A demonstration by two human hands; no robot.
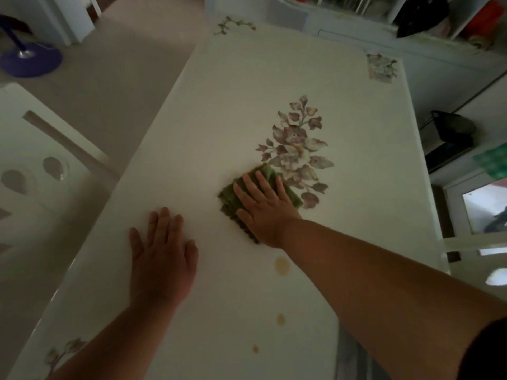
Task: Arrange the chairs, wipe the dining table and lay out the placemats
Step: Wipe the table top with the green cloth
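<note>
A white dining table (219, 111) with a printed flower motif fills the middle of the head view. My right hand (263, 207) lies flat, fingers spread, pressing a folded green cloth (229, 198) onto the tabletop beside the central flower print. My left hand (162, 256) rests palm down on the bare table to the left of the cloth and holds nothing. Three yellowish stains (282, 266) mark the table nearer to me, below the right forearm.
A white chair (41, 165) with cut-out holes stands at the table's left side. A purple stand base (30, 60) sits on the floor at the far left. White shelving (384, 20) with a dark bag runs behind the table. A green checked cloth (493, 163) shows at the right.
</note>
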